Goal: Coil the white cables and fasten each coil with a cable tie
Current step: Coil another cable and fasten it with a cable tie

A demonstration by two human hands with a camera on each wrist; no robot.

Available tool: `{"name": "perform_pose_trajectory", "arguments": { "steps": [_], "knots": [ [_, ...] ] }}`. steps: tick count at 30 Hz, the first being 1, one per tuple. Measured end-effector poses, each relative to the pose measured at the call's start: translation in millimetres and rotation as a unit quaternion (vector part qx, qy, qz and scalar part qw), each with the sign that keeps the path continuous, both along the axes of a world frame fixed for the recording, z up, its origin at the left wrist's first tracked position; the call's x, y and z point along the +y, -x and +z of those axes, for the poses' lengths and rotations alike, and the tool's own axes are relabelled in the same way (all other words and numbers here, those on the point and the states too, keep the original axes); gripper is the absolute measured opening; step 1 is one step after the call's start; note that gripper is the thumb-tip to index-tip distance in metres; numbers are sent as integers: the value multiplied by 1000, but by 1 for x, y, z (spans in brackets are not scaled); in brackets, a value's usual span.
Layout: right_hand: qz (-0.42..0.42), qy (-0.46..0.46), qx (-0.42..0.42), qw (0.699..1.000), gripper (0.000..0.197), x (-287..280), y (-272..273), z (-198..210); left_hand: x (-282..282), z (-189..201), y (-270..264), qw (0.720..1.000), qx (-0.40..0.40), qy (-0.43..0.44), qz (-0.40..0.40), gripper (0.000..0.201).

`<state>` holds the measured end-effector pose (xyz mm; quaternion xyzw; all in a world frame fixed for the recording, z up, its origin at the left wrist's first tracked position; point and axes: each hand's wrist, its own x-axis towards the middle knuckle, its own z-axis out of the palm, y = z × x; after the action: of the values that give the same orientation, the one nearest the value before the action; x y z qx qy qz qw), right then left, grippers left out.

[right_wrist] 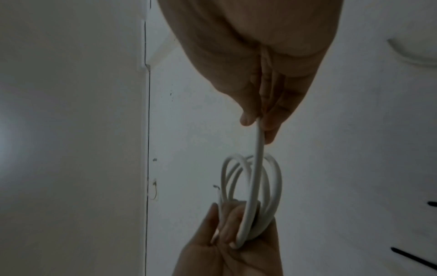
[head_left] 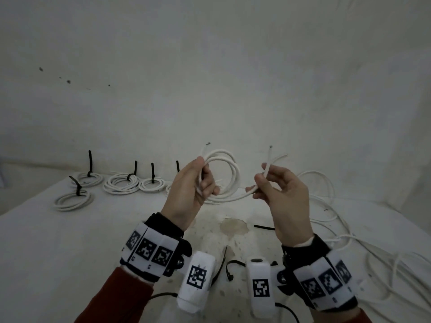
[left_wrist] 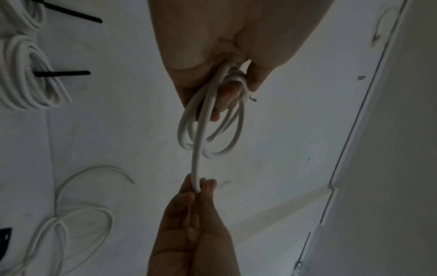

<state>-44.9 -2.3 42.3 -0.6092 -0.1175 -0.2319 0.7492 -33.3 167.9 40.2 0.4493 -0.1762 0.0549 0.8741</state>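
So the person's mid-coil on another one. Left hand [head_left: 186, 192] has its fingers curled around a bunch of loops of a white cable [head_left: 229, 173], holding the coil up in the air above the table [head_left: 70, 241], with one cut end poking out above the thumb. Right hand [head_left: 283, 194] is just off to the side of it, pinching the free tail of that same cable between thumb and fingertips, other fingers loosely bent. The short stretch between the two hands looks fairly taut in the wrist views. There isn't much tail left past the right hand's pinch, so probably one more loop or so and this coil is ready to tie.

Progress-wise: beyond and to the outer side of the left hand there's a row of finished coils [head_left: 121, 183] lying on the table, each cinched with a black cable tie sticking up. At least four are clear; a fifth seems half hidden behind the left hand. On the far side of the right hand there's a messy heap of loose cables [head_left: 331, 206] waiting, can't tell how many. Spare ties [head_left: 229, 269] lie on the table below the wrists, close to the person.

So roughly: several done, one nearly wound but untied, a pile left.
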Motion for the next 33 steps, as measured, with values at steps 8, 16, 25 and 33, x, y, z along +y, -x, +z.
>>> {"name": "perform_pose_trajectory", "arguments": {
  "steps": [8,16,25,33],
  "knots": [
    [-93,155,-155,971,26,11,3,-6,-8,3,11,991,18,-129,23,33],
    [4,207,-107,973,25,15,5,-6,-14,4,19,987,47,-151,27,31],
    [15,198,-81,977,21,8,7,0,-12,3,16,985,52,-160,26,21],
    [21,203,-76,976,11,2,4,1,-14,2,18,991,33,-131,26,29]
  ]
}}
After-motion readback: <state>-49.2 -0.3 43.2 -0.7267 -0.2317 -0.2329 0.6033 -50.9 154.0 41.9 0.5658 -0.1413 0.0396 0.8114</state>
